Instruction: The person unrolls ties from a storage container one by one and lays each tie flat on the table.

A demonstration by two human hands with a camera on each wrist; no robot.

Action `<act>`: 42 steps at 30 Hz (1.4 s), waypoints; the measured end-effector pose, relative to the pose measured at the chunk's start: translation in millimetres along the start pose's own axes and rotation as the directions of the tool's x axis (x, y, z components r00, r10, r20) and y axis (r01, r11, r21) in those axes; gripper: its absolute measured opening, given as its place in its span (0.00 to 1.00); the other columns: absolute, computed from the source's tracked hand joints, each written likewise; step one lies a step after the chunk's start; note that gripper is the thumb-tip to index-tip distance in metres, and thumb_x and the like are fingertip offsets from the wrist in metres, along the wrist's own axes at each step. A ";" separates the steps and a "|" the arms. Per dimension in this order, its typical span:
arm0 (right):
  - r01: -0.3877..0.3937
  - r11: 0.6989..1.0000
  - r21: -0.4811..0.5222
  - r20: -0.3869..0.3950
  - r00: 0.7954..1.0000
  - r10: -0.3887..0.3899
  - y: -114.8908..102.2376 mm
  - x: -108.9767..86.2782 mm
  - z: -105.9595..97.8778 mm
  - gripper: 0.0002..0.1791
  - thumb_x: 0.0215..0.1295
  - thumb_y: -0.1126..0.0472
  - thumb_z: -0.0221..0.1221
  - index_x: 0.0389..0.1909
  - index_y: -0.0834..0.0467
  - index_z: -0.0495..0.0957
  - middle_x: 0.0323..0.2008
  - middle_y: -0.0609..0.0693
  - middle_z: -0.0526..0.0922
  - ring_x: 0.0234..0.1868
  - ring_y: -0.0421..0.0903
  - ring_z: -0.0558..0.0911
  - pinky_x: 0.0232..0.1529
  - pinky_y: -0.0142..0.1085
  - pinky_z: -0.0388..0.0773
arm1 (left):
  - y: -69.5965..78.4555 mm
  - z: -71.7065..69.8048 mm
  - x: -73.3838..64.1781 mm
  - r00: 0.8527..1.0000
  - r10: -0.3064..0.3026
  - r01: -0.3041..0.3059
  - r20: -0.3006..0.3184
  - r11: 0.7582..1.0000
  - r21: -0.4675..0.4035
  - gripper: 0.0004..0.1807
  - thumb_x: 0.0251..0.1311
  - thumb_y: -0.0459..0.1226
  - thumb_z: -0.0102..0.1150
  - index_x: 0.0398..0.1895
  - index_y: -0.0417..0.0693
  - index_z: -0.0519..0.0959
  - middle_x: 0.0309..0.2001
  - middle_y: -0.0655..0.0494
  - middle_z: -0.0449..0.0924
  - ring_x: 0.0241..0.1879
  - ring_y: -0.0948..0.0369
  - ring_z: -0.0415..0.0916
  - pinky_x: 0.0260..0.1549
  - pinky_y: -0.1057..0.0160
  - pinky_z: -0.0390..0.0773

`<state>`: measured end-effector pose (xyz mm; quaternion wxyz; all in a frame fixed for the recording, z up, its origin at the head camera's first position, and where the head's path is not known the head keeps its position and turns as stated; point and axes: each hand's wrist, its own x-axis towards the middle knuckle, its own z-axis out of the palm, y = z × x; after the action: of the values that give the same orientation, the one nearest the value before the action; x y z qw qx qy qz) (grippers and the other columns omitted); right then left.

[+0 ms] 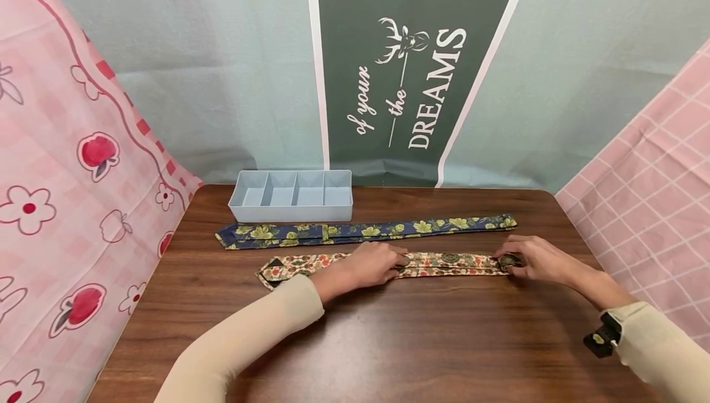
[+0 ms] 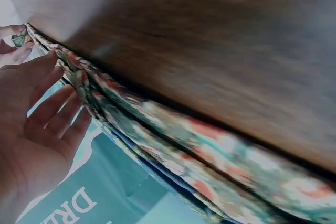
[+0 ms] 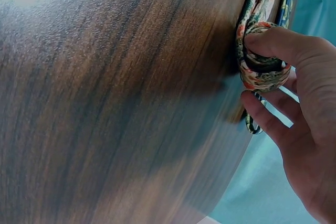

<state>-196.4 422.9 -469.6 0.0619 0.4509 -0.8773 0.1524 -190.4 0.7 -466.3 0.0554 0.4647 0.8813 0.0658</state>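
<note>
A cream necktie with a red and green floral pattern (image 1: 444, 262) lies lengthwise across the table, its wide pointed end to the left. Its narrow end is wound into a small coil (image 3: 265, 77), which my right hand (image 1: 535, 259) pinches between thumb and fingers; a thin loop hangs beside the coil in the right wrist view. My left hand (image 1: 373, 264) rests across the middle of this necktie. In the left wrist view its thumb and loosely extended fingers (image 2: 62, 109) touch the fabric's two edges. Beyond it, a navy necktie with yellow flowers (image 1: 366, 230) is laid out flat.
A pale blue box with several compartments (image 1: 291, 213) stands at the back left of the brown wooden table (image 1: 444, 341). Fabric curtains enclose the table: pink at the left (image 1: 83, 206) and right, grey-green with lettering behind (image 1: 266, 70).
</note>
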 end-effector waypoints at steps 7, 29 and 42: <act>-0.028 0.999 -0.026 -0.002 1.000 0.028 -1.0 -0.7 -1.0 0.25 0.34 0.73 0.78 0.39 0.53 0.88 0.35 0.41 0.84 0.27 0.26 0.69 0.25 0.25 0.66 | 15.1 -0.8 24.3 0.998 0.070 -0.070 0.005 0.998 0.003 0.26 0.78 0.45 0.58 0.77 0.56 0.74 0.77 0.53 0.70 0.67 0.56 0.79 0.64 0.59 0.79; -0.024 0.998 -0.057 -0.001 1.000 0.024 -2.1 -1.2 -3.3 0.18 0.44 0.67 0.81 0.34 0.49 0.86 0.34 0.37 0.83 0.31 0.30 0.80 0.29 0.25 0.73 | 16.8 12.0 36.4 0.994 0.069 -0.071 0.079 0.997 0.021 0.24 0.82 0.46 0.52 0.77 0.64 0.73 0.79 0.59 0.66 0.71 0.60 0.74 0.65 0.59 0.78; 0.076 0.996 -0.045 -0.009 0.997 -0.076 8.4 -5.1 -10.8 0.22 0.40 0.73 0.79 0.40 0.54 0.91 0.37 0.42 0.85 0.33 0.32 0.82 0.29 0.25 0.74 | 4.4 10.7 25.5 0.997 0.046 -0.046 0.066 0.999 -0.009 0.24 0.81 0.47 0.54 0.77 0.63 0.73 0.79 0.60 0.66 0.71 0.58 0.74 0.68 0.58 0.76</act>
<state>-200.5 434.9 -462.4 0.0826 0.4816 -0.8623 0.1327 -199.5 24.9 -477.1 0.0850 0.4865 0.8678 0.0550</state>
